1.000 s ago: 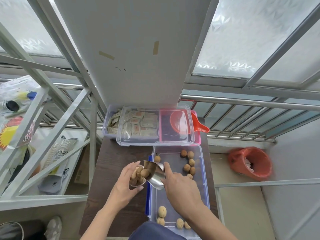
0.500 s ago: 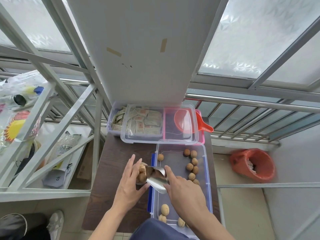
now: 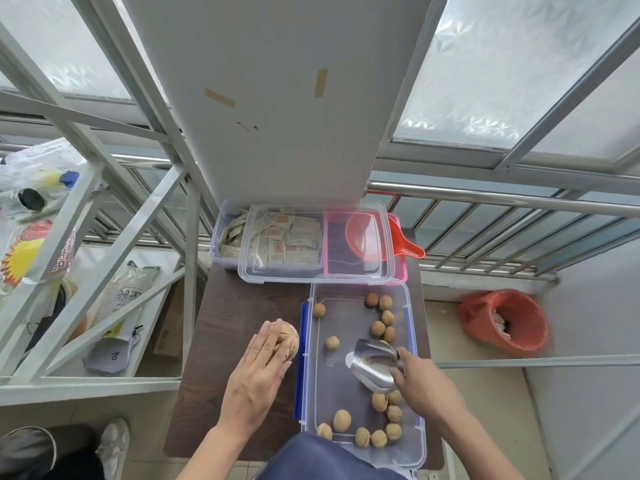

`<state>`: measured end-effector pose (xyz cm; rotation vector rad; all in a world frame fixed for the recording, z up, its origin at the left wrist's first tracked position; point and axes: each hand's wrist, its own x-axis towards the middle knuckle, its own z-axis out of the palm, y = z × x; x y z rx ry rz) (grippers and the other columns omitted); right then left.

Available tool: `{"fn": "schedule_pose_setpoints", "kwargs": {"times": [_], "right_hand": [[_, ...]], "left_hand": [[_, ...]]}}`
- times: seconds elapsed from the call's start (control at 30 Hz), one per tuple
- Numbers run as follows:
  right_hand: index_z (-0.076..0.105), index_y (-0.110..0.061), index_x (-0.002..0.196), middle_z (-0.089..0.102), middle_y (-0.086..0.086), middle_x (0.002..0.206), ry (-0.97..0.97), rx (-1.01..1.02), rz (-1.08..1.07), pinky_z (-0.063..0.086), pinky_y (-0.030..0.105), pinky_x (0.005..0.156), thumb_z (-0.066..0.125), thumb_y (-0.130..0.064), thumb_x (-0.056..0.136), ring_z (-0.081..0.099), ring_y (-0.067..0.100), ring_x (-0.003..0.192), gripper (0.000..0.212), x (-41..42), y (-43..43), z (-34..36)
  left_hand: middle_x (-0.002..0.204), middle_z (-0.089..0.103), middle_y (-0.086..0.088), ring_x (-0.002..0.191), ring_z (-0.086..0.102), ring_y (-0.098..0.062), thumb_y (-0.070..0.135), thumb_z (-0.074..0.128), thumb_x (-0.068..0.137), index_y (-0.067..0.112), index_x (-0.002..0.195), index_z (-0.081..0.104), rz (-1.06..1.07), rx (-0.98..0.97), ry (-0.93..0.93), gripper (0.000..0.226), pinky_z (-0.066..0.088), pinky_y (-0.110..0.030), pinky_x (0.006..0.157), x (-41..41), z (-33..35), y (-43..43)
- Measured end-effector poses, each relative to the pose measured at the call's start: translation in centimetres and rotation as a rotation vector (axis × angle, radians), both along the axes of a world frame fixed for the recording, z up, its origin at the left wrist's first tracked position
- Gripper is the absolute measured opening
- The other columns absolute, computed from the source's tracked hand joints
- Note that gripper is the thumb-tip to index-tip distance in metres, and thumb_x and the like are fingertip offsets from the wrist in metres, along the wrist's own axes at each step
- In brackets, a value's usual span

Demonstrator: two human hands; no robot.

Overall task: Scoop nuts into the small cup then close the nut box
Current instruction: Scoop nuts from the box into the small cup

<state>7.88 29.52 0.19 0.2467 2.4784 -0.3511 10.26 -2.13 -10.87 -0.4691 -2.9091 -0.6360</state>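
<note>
A small clear cup (image 3: pixel 290 336) filled with nuts stands on the dark table, just left of the nut box. My left hand (image 3: pixel 258 372) rests on the cup's near side with fingers spread over its top. The open clear nut box (image 3: pixel 414 375) with blue clips holds several loose nuts (image 3: pixel 379 401) at its far and near ends. My right hand (image 3: pixel 420 384) grips a shiny metal scoop (image 3: pixel 374 362) inside the box, its mouth pointing left and looking empty. No lid for the nut box can be told apart here.
A clear lid (image 3: pixel 315 245) lies over two boxes at the table's far end, one with sachets, one pink with a red scoop (image 3: pixel 398 244). A white metal rack (image 3: pixel 104 271) stands left. A red-lined bin (image 3: pixel 505 322) sits on the floor right.
My right hand has drawn the scoop away from the cup and back into the nut box. The nuts went into the cup, and my left hand now rests over it on the table.
</note>
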Motion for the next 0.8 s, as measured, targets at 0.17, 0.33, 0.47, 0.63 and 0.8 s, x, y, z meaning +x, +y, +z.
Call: {"fn": "schedule_pose_setpoints", "kwargs": {"times": [0.17, 0.33, 0.47, 0.63, 0.8], "right_hand": [[0.055, -0.021, 0.111, 0.074, 0.012, 0.109, -0.045, -0.076, -0.039, 0.058, 0.044, 0.083, 0.044, -0.038, 0.097, 0.07, 0.037, 0.1, 0.024, 0.1, -1.0, -2.3], [0.054, -0.015, 0.129, 0.072, 0.014, 0.121, -0.09, -0.18, -0.062, 0.053, 0.044, 0.088, 0.046, -0.035, 0.103, 0.066, 0.038, 0.116, 0.034, 0.4, -2.8, -4.0], [0.053, -0.014, 0.115, 0.069, 0.018, 0.108, -0.128, -0.293, -0.214, 0.052, 0.04, 0.083, 0.042, -0.03, 0.105, 0.066, 0.035, 0.1, 0.022, 0.8, -3.9, -5.1], [0.057, -0.015, 0.106, 0.063, 0.005, 0.067, -0.107, -0.55, -0.62, 0.043, 0.027, 0.048, 0.04, -0.024, 0.105, 0.053, 0.015, 0.051, 0.019, 2.1, -5.0, -6.7], [0.056, -0.011, 0.107, 0.066, 0.005, 0.059, -0.12, -0.716, -0.94, 0.044, 0.025, 0.041, 0.036, -0.016, 0.109, 0.055, 0.014, 0.045, 0.021, 2.9, -5.6, -8.6]], "left_hand": [[0.171, 0.034, -0.012, 0.158, 0.036, -0.029, 0.031, 0.045, 0.107, 0.007, 0.16, 0.041, -0.12, -0.155, -0.004, 0.058, 0.029, -0.043, 0.126, -0.6, 0.7, -1.6], [0.17, 0.033, -0.015, 0.157, 0.036, -0.03, 0.04, 0.041, 0.105, 0.0, 0.16, 0.038, -0.162, -0.244, -0.101, 0.068, 0.024, -0.043, 0.125, -2.2, 1.9, -2.1], [0.178, 0.0, -0.013, 0.165, 0.009, -0.029, 0.038, 0.043, 0.107, 0.01, 0.168, 0.009, -0.17, -0.201, -0.235, 0.074, 0.01, -0.04, 0.131, -2.5, 1.9, -1.9], [0.173, -0.024, 0.02, 0.161, -0.007, 0.0, 0.046, 0.062, 0.102, 0.04, 0.161, -0.023, 0.01, 0.16, -0.522, 0.105, 0.006, -0.023, 0.129, -2.6, 2.2, -2.0], [0.172, -0.015, 0.031, 0.15, -0.008, 0.025, 0.064, 0.062, 0.091, 0.047, 0.162, -0.018, 0.218, 0.408, -0.563, 0.108, 0.014, -0.016, 0.122, -1.9, 2.6, -0.4]]}}
